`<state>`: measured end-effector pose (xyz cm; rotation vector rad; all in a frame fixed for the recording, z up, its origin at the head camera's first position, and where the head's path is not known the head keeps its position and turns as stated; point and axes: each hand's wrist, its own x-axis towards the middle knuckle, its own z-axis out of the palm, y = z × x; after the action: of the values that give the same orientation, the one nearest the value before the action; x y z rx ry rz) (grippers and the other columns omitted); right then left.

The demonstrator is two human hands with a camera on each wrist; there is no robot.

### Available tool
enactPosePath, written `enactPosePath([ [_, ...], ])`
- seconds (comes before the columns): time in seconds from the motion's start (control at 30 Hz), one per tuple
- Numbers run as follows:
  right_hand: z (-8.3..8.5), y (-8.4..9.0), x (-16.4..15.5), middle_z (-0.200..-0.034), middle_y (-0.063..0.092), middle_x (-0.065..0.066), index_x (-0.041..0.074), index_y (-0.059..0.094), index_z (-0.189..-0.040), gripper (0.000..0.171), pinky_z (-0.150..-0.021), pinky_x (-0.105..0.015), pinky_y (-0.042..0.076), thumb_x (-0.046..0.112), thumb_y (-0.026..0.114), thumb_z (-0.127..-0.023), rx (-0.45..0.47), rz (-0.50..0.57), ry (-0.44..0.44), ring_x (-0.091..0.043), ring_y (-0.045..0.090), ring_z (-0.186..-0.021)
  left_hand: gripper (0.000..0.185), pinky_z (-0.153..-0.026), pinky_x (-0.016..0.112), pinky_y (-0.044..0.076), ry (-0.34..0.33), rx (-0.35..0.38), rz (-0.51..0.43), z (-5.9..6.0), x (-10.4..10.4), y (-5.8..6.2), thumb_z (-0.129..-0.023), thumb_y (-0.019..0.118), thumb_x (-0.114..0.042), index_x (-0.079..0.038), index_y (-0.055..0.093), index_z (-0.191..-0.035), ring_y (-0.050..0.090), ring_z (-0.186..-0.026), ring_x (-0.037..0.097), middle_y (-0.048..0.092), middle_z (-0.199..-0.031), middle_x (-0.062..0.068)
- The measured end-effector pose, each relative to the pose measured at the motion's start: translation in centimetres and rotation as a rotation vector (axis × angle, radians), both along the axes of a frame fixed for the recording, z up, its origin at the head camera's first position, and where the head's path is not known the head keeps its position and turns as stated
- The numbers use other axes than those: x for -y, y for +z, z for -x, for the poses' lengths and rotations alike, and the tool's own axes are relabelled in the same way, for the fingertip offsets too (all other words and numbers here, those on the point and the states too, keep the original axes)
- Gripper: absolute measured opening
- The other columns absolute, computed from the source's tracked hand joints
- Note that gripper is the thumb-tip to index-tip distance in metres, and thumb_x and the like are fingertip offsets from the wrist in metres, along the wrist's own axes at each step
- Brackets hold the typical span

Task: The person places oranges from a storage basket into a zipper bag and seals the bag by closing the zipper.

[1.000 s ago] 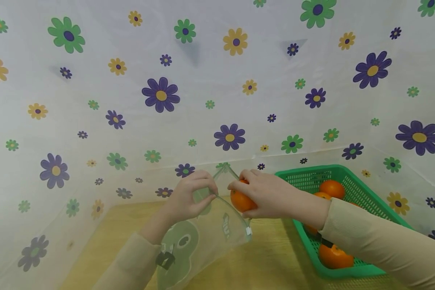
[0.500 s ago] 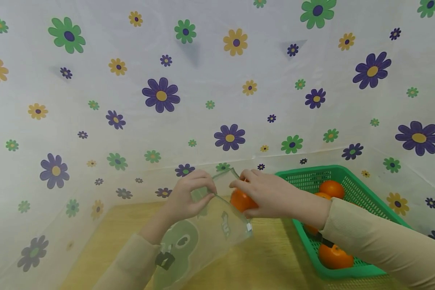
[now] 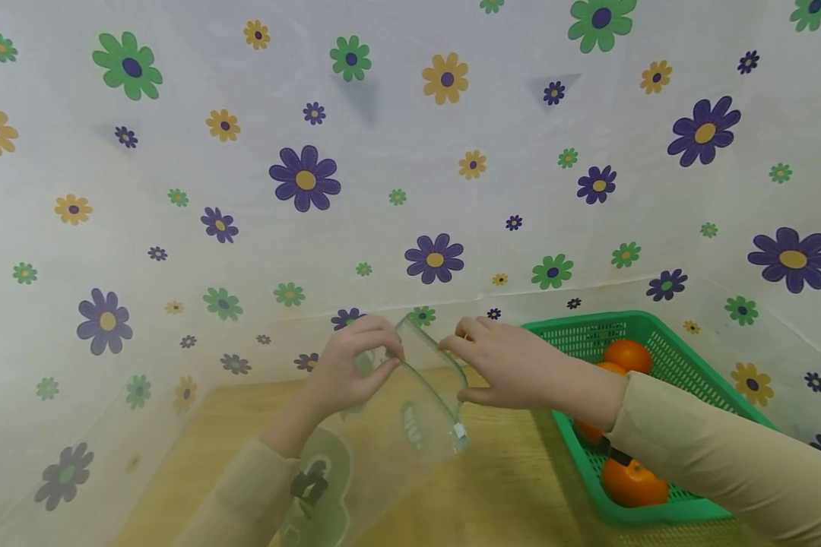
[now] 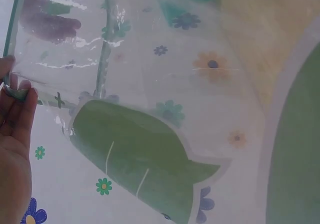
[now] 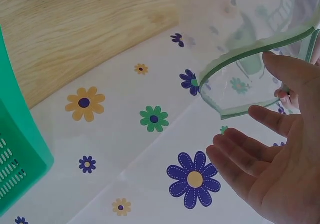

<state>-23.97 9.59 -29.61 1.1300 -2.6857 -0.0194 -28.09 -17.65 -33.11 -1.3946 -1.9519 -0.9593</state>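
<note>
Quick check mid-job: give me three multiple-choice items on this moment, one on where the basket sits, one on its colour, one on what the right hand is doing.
1. Where is the basket?
A. Left of the bag
B. To the right of both hands
C. Beyond the bag, against the cloth

2. What colour is the basket?
A. Green
B. Blue
C. Red

3. How is the right hand?
A. Gripping an orange
B. Closed in a fist
C. Open, fingers spread at the bag's mouth

Answers: 1 B, the head view shows it at the table's right edge, with oranges inside. 2 A, its mesh walls are green. 3 C, the right wrist view shows an empty palm beside the clear bag, whose rim the left hand pinches.
</note>
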Motion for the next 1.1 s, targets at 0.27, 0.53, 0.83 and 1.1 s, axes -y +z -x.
enactPosePath([
  [0.27, 0.0, -0.1, -0.2, -0.121, 0.065, -0.006, 0.014, 0.058, -0.145, 0.066, -0.081, -0.029, 0.058, 0.047, 0.079, -0.092, 0.009, 0.004, 0.001, -0.017, 0.060, -0.098, 0.017, -0.090, 0.028, 0.055, 0.020, 0.004, 0.008, 0.1, -0.1, 0.4, -0.083, 0.071, 0.006, -0.010, 0.071, -0.087, 0.065, -0.090, 0.019, 0.072, -0.090, 0.007],
  [0.53, 0.0, -0.3, -0.4, -0.120, 0.065, -0.007, 0.012, 0.058, -0.144, 0.066, -0.080, -0.029, 0.057, 0.048, 0.079, -0.093, 0.002, 0.004, -0.005, -0.018, 0.058, -0.096, 0.018, -0.090, 0.028, 0.055, 0.005, -0.005, 0.011, 0.2, -0.3, 0.5, -0.082, 0.070, 0.006, -0.011, 0.069, -0.087, 0.064, -0.090, 0.019, 0.070, -0.090, 0.006],
  [0.83, 0.1, -0.8, -1.0, -0.120, 0.065, -0.007, 0.010, 0.058, -0.143, 0.065, -0.089, -0.035, 0.057, 0.047, 0.079, -0.093, 0.002, 0.006, -0.021, -0.020, 0.057, -0.102, 0.021, -0.089, 0.029, 0.054, -0.004, 0.001, 0.015, -0.1, -0.4, 0.2, -0.081, 0.068, 0.009, -0.012, 0.068, -0.087, 0.062, -0.090, 0.018, 0.069, -0.089, 0.002],
  [1.1, -0.1, -0.9, -1.5, -0.125, 0.065, -0.007, 0.014, 0.058, -0.146, 0.067, -0.094, -0.043, 0.057, 0.051, 0.076, -0.094, -0.024, -0.025, -0.041, -0.025, 0.061, -0.111, 0.022, -0.087, 0.028, 0.054, -0.017, 0.016, 0.023, -0.2, -0.5, 0.1, -0.081, 0.069, 0.009, -0.011, 0.068, -0.088, 0.060, -0.089, 0.017, 0.068, -0.089, 0.002],
])
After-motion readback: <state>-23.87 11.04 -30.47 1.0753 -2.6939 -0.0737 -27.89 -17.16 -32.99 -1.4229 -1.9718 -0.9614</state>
